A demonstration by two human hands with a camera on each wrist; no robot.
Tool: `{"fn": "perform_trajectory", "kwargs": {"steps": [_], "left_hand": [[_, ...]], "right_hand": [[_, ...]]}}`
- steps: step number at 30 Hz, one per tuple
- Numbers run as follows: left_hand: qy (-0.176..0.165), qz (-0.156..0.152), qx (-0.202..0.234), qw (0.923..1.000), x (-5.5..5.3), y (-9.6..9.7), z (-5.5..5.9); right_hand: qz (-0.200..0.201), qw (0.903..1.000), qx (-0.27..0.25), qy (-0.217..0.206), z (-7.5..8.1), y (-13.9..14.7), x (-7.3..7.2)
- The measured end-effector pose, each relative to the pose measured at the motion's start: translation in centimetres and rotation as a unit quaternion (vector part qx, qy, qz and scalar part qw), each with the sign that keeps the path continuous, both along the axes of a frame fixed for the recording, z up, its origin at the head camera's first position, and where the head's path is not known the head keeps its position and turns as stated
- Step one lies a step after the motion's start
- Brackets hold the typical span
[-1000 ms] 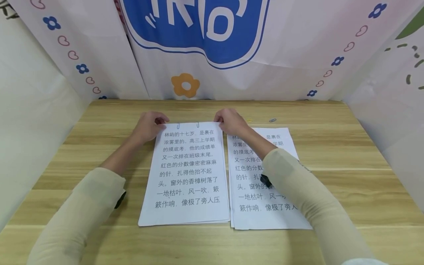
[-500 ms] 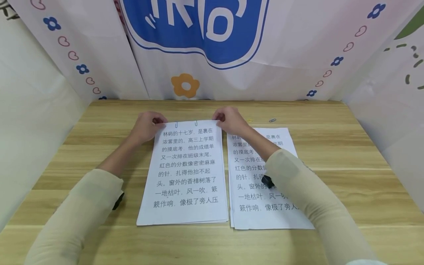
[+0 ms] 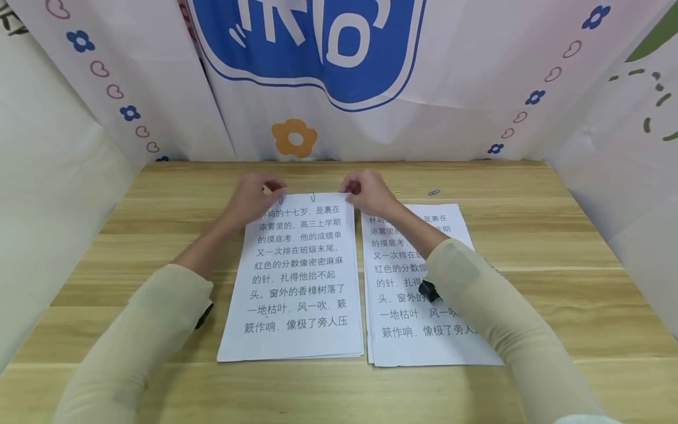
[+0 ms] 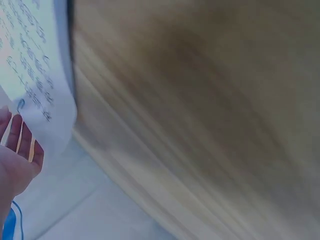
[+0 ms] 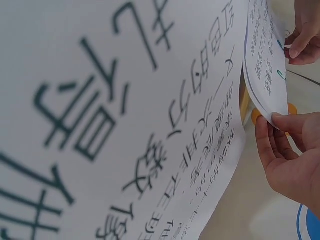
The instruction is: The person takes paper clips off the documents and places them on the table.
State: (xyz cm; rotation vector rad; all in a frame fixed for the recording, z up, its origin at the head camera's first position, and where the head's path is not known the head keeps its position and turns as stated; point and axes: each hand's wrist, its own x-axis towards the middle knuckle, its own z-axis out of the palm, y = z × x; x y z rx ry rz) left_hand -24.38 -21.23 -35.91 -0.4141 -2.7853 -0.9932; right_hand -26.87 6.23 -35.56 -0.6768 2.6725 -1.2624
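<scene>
A stack of printed white sheets (image 3: 296,265) lies on the wooden table, its top edge towards the back wall. Two paper clips sit on that edge; the right-hand paper clip (image 3: 312,196) shows plainly. With thumb and fingers, my left hand (image 3: 256,197) pinches at the left paper clip (image 4: 20,104), partly covering it in the head view. My right hand (image 3: 369,192) pinches the stack's top right corner, thumb on the printed face and fingers behind, as the right wrist view shows. There the corner bends upward, raised off the table.
A second stack of printed sheets (image 3: 424,347) lies to the right, under my right forearm. Behind it are a blue paper clip (image 3: 434,192) and a small yellow clip (image 3: 398,192). A printed curtain (image 3: 424,129) borders the table's back edge.
My left hand has moved right along the top edge, from the corner to the left paper clip. The stack has shifted slightly left. My right hand keeps its hold on the corner.
</scene>
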Motion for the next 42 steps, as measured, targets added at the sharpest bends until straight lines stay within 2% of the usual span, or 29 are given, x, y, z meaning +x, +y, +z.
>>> {"fn": "perform_trajectory", "kwargs": {"steps": [4,7,12,16,22,42], "left_hand": [[-0.006,-0.027,-0.005,0.9996,-0.3,1.4,0.1],[-0.023,-0.048,-0.006,0.9986,-0.5,2.4,0.2],[-0.054,-0.058,-0.005,0.9968,-1.0,3.3,0.1],[-0.066,-0.064,-0.002,0.9958,-1.2,3.8,0.1],[-0.077,-0.062,0.003,0.9952,-1.3,4.4,0.3],[-0.073,-0.052,0.015,0.9959,-1.8,4.7,-0.5]], "right_hand": [[0.000,1.0000,-0.004,-0.001,-0.1,0.0,0.0],[0.000,1.0000,-0.003,0.001,-0.1,0.0,0.0],[0.002,1.0000,-0.002,0.004,-0.1,0.0,0.0],[0.002,1.0000,-0.003,0.001,-0.1,0.1,0.0],[0.001,1.0000,-0.001,-0.006,-0.2,0.1,0.0],[0.000,1.0000,0.001,-0.009,-0.3,0.2,0.0]]}}
